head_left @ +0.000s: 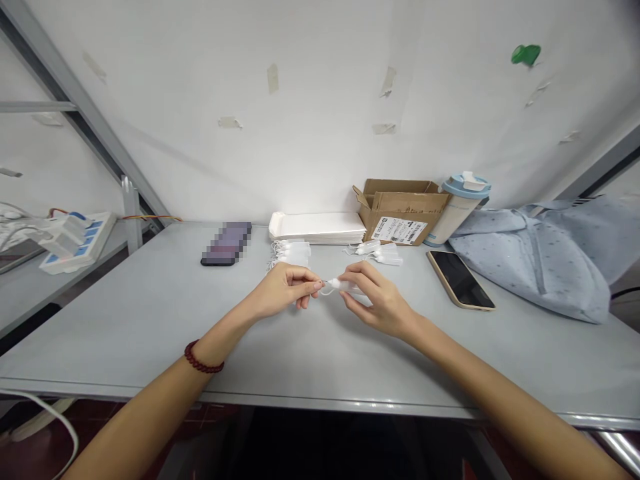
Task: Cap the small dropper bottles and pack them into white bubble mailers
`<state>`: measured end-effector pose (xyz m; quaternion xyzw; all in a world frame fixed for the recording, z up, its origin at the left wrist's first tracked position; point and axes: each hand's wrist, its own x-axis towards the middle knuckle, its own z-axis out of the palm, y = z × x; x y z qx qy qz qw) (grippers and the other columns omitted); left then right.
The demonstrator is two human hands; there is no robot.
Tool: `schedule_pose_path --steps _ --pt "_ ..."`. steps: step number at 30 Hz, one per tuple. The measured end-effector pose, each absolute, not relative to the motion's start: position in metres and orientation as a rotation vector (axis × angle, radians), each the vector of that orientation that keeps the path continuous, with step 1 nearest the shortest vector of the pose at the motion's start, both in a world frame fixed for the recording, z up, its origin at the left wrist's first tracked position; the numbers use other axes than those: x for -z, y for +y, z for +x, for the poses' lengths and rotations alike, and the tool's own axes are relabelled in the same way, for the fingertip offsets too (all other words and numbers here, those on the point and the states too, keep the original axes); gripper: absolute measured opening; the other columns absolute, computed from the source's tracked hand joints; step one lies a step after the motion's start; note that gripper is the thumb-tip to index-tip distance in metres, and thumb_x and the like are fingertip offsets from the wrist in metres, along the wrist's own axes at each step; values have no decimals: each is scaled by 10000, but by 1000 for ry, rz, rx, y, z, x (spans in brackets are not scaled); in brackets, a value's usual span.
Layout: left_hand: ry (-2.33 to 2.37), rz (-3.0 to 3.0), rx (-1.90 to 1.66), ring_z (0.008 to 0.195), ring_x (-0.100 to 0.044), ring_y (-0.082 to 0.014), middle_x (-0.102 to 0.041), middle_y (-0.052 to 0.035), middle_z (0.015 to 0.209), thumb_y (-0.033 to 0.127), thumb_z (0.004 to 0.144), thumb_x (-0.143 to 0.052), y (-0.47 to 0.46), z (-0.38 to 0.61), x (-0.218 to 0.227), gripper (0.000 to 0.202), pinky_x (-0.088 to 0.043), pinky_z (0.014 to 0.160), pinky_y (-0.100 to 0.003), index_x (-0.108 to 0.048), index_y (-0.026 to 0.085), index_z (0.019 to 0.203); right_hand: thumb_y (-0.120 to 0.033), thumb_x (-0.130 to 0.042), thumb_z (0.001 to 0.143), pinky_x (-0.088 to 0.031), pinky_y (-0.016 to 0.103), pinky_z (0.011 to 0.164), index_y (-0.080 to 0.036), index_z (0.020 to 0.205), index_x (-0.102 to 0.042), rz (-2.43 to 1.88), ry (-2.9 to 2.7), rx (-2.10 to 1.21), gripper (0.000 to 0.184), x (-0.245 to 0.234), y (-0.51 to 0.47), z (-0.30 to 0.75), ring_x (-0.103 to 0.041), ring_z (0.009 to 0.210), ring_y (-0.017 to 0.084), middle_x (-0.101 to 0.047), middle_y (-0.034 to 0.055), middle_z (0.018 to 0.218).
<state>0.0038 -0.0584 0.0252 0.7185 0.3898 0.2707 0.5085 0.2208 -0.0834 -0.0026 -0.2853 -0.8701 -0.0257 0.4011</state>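
Note:
Above the middle of the grey table, my right hand (375, 298) grips a small translucent white bottle (351, 287) with a white cone-shaped tip that points left. My left hand (291, 289), with a dark red bead bracelet on its wrist, pinches a thin dark piece just off that tip; it looks like a pin or wire, too small to make out surely. A pale loop hangs between the two hands. Behind my left hand lies a row of similar white bottles (293, 252) with loops. Several more such bottles (385, 253) rest beyond my right hand.
White envelopes (320, 228) are stacked against the wall beside an open cardboard box (400, 210). A tumbler (456, 212) leans by the box. One phone (460, 280) lies right, another (227, 244) left. A blue cloth bag (535, 260) covers the right end. A power strip (83, 241) sits far left.

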Motion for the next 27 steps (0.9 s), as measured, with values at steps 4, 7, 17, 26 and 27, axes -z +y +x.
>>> schedule_pose_path --steps 4,7,17,26,27 --pt "932 1790 -618 501 -518 -85 -561 13 518 291 813 -613 -58 2 -22 202 -437 521 -201 -685 112 753 -131 -488 852 -509 290 681 -175 1056 -534 -726 -2216 57 213 3 -84 221 -564 801 160 -520 92 935" --pt "907 1833 -593 510 -517 -86 -575 7 529 287 813 -610 -58 0 -20 203 -436 526 -200 -712 111 807 -135 -483 851 -512 291 677 -182 1047 -536 -723 -2229 31 208 3 -84 220 -567 799 158 -523 90 938" --pt "841 1857 -543 512 -523 -87 -594 -9 603 294 794 -618 -61 0 -23 206 -444 516 -207 -721 117 770 -100 -465 839 -522 280 713 -173 1047 -535 -695 -2220 -84 231 7 -93 213 -589 851 159 -549 95 962" --pt "815 1907 -525 494 -520 -87 -582 -11 582 255 795 -598 -59 1 -18 194 -413 504 -202 -708 117 716 -91 -479 820 -519 277 694 -176 1018 -542 -693 -2208 -148 224 13 -93 212 -582 825 151 -554 89 948" --pt "816 1912 -528 496 -523 -86 -584 -13 592 249 795 -596 -59 1 -17 190 -414 505 -202 -710 115 722 -90 -480 820 -519 276 693 -176 1015 -543 -692 -2204 -153 221 13 -93 212 -583 826 151 -554 88 947"
